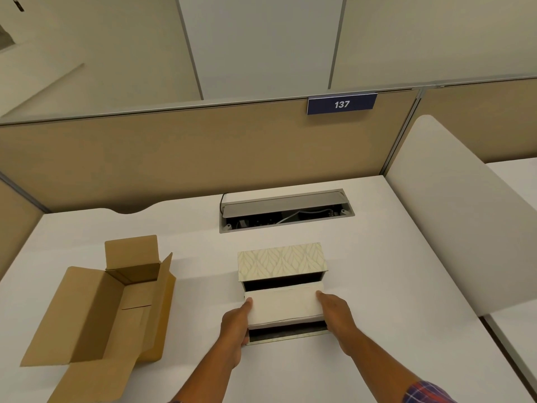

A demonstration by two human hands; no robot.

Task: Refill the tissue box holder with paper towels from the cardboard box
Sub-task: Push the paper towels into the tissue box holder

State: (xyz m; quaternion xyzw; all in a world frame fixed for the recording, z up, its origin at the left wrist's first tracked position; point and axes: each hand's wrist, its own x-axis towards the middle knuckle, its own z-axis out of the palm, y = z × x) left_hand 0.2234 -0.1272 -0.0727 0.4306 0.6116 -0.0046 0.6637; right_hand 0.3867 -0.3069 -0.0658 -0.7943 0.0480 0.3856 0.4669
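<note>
A cream stack of paper towels (284,305) lies tilted in the open tissue box holder (286,335), with a dark gap before and behind it. The holder's leaf-patterned lid (281,260) stands raised at the far side. My left hand (235,330) grips the stack's left end. On the stack's right end presses my right hand (337,318). The open brown cardboard box (98,312) lies on the desk to the left, its flaps spread, and no towels show inside it.
The white desk (392,271) has an open cable hatch (286,210) with wires behind the holder. A tan partition (174,158) with a "137" sign (341,104) closes the back. A white divider panel (453,213) stands at the right.
</note>
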